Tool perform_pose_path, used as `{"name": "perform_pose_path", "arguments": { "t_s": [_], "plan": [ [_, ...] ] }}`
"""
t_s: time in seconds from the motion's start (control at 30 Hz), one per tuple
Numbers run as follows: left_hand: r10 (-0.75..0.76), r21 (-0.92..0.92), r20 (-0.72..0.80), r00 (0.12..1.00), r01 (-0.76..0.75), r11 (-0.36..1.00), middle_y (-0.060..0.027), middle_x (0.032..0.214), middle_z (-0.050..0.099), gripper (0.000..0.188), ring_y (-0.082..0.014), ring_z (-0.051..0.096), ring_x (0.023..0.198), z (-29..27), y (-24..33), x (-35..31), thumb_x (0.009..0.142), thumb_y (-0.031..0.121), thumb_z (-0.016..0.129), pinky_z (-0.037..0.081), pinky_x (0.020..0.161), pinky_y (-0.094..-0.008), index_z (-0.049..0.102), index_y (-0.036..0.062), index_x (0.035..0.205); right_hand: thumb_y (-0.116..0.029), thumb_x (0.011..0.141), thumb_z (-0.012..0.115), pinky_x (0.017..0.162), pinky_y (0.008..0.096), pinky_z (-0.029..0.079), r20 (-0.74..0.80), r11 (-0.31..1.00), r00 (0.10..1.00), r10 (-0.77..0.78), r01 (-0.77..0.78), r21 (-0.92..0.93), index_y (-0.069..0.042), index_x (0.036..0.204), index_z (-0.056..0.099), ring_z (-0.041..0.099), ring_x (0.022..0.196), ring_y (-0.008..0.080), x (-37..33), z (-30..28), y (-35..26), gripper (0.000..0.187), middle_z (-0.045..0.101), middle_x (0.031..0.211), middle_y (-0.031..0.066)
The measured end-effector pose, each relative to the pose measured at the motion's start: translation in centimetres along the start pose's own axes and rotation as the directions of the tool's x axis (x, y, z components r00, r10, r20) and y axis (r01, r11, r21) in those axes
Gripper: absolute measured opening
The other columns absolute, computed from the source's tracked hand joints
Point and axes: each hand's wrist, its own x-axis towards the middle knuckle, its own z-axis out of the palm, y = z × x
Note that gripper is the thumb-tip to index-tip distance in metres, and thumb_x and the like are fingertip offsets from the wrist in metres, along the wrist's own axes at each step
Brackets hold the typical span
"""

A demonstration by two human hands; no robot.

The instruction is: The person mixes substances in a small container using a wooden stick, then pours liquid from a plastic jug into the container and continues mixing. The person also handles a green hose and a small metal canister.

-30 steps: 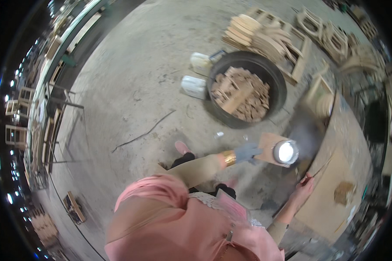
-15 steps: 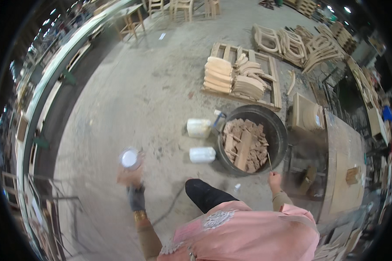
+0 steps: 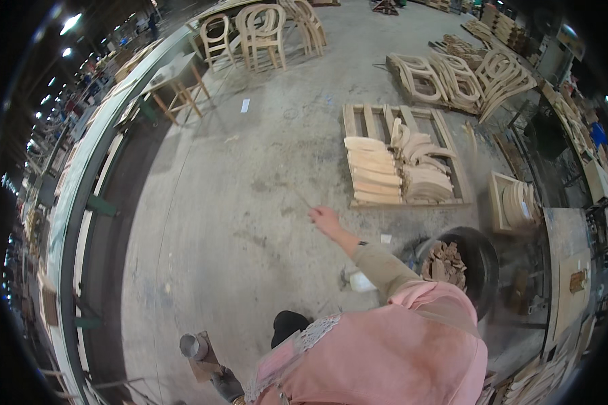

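Observation:
My left hand [image 3: 227, 385], in a dark grey glove, is closed at the lower edge on a flat brown board [image 3: 206, 366]. A round grey-white cup [image 3: 193, 347] rests on the board's far part; what it contains I cannot make out. My bare right hand [image 3: 326, 221] reaches forward, with its fingers pinched on a thin stick [image 3: 303, 200] that points away to the upper left. Both hands are out over the concrete floor.
To the right stands a black tub [image 3: 485, 260] of wood scraps [image 3: 444, 263], with a white container [image 3: 361, 281] beside it. Curved wooden parts [image 3: 373, 172] lie on a pallet [image 3: 412, 204] ahead. Chair frames [image 3: 263, 40] and a small table [image 3: 172, 73] stand far left, near a long conveyor [image 3: 81, 158].
My right hand has swung from beside the tub to out over the floor, still holding the stick. My left hand, board and cup now appear lower in view. The view has tilted up.

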Motion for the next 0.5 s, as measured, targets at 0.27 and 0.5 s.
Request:
{"name": "perform_pose_path", "arguments": {
  "t_s": [0.27, 0.5],
  "plan": [
    [-0.121, -0.001, 0.354, 0.927, 0.129, 0.992, -0.0089, 0.096, 0.055, 0.013, -0.0192, 0.054, 0.083, 30.3, -7.0, 31.2, 0.088, 0.014, 0.050, 0.049, 0.067, -0.0286, 0.047, 0.0092, 0.100, -0.028, 0.084, 0.050, 0.053, 0.0289, 0.039, -0.317, 0.938, 0.932, 0.174, -0.059, 0.341, -0.001, 0.086, 0.060, 0.051, 0.058, 0.0131, 24.7, 0.0, -2.9, 0.029, 0.058, 0.068, 0.0035],
    [-0.212, -0.010, 0.662, 0.718, 0.292, 0.957, -0.0110, 0.099, 0.058, 0.015, -0.0210, 0.056, 0.084, 74.7, -16.0, 51.4, 0.090, 0.013, 0.047, 0.050, 0.071, -0.0310, 0.050, 0.0029, 0.101, -0.021, 0.080, 0.048, 0.070, 0.0422, 0.045, -0.807, 0.767, 0.206, 0.553, -0.504, 0.397, 0.007, 0.090, 0.061, 0.059, 0.082, 0.0363, 28.7, -15.0, 6.5, 0.032, 0.062, 0.088, 0.0238]
  ]
}}
